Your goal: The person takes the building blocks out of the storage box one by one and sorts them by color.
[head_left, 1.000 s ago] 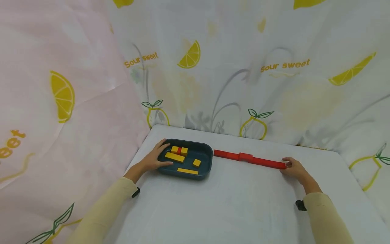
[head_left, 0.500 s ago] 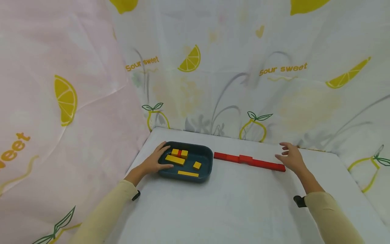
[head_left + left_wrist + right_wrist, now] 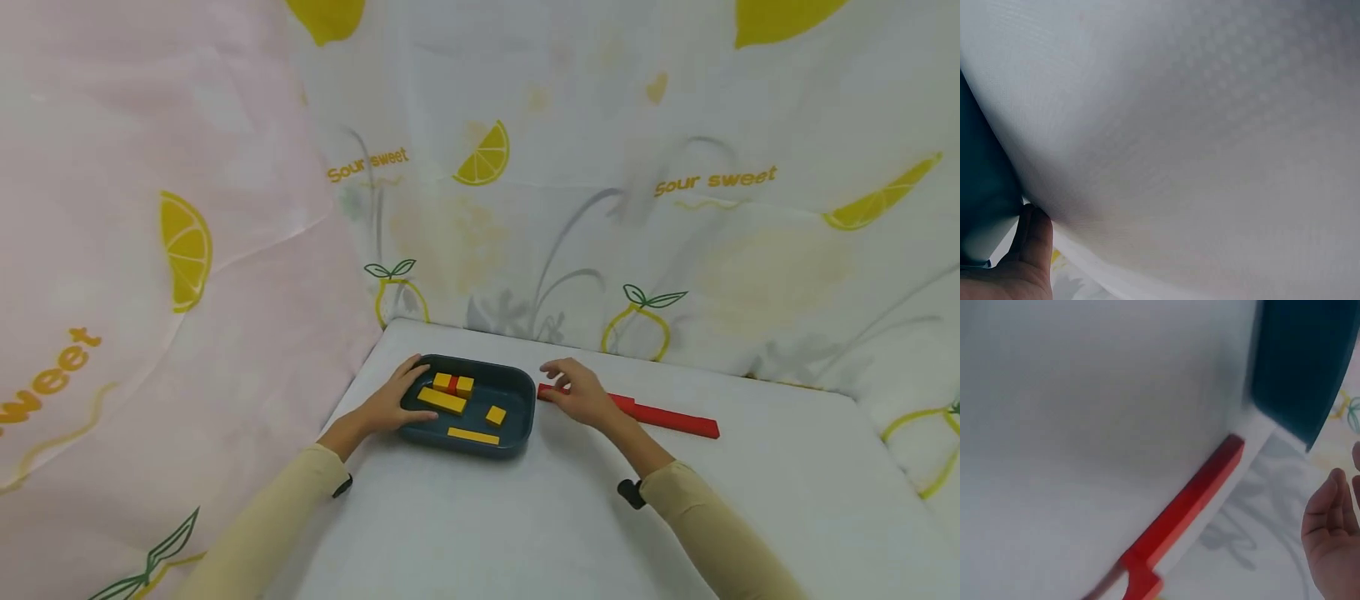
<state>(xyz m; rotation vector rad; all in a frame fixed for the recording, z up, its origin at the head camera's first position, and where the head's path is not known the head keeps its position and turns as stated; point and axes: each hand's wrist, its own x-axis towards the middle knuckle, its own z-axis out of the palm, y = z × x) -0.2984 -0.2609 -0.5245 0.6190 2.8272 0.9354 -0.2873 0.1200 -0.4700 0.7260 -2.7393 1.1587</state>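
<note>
My right hand (image 3: 583, 398) is nearer: empty, fingers loosely bent, hovering by the nine-o'clock end of a long row of red oblong blocks (image 3: 630, 406) that stretches away just past three. My left hand (image 3: 392, 405), fingers spread, touches the dark-blue oblong tray (image 3: 519, 393) at its nine o'clock.

A tabletop corner screened by lemon-print sheets (image 3: 585, 100); the room beyond is hidden.

A white table (image 3: 555, 533) stands close against a pale, creased backdrop (image 3: 420, 75) and, at left, a pinkish sheet (image 3: 247, 150), both printed with lemon motifs and orange lettering (image 3: 716, 181), "Sour sweet" on the backdrop. The coverings fill the view above the table, so home, office or lab cannot be told.
</note>
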